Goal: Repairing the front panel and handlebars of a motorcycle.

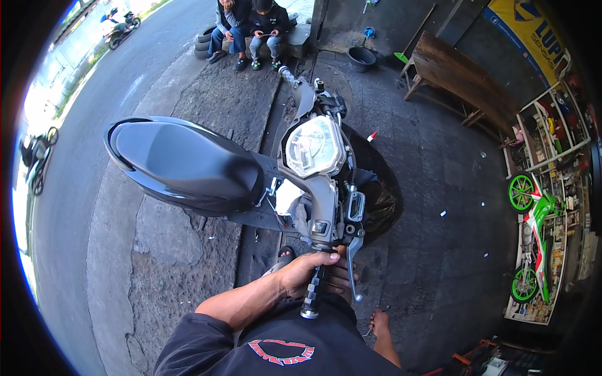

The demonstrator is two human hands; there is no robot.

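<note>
A dark scooter stands across the view with its seat to the left and its front wheel to the right. My left hand is on the black handlebar grip, thumb over the top and fingers reaching past its underside, beside the silver brake lever. The clear headlight sits in grey handlebar covers. White material is tucked behind the bar. Low at the right, my right hand is closed on a thin metal tool whose exact kind I cannot make out.
Two people sit at the top beside stacked tyres. A black basin and a wooden bench stand at the back. Crowded shelves and a green motorbike frame line the right. A red-tipped bottle is near the wheel.
</note>
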